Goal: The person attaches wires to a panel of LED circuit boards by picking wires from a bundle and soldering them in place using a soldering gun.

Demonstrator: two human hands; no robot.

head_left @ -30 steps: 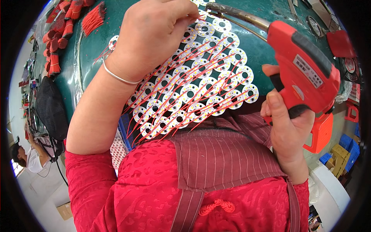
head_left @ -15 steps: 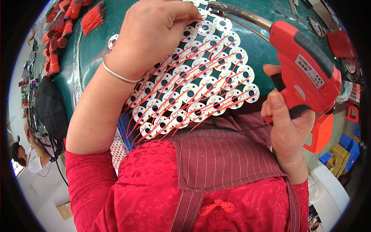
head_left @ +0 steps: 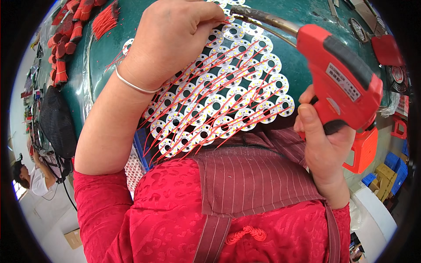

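My right hand [head_left: 324, 136] is wrapped round the handle of a red and black soldering gun [head_left: 342, 79]. The gun's tip reaches left, over the ring-shaped boards near the top edge. Just left of that tip, my left hand [head_left: 175, 39] pinches a thin red wire [head_left: 227, 20] at one of the boards. Several rows of round white LED boards [head_left: 217, 106], each with a centre hole, lie side by side below. Red wires trail from many of them down toward my apron. My left hand hides some boards at the upper left of the rows.
Bundles of red wire [head_left: 61, 72] and a loose red bunch [head_left: 105, 19] lie at the far left on the green tabletop [head_left: 109, 57]. One separate round board [head_left: 127, 46] sits left of my wrist. A red stool [head_left: 364, 151] and blue bins [head_left: 397, 171] stand at right; a person [head_left: 35, 177] is at left.
My right hand has shifted the soldering gun slightly left and down at its body, and its tip has come closer to my left fingers. My left hand has barely moved.
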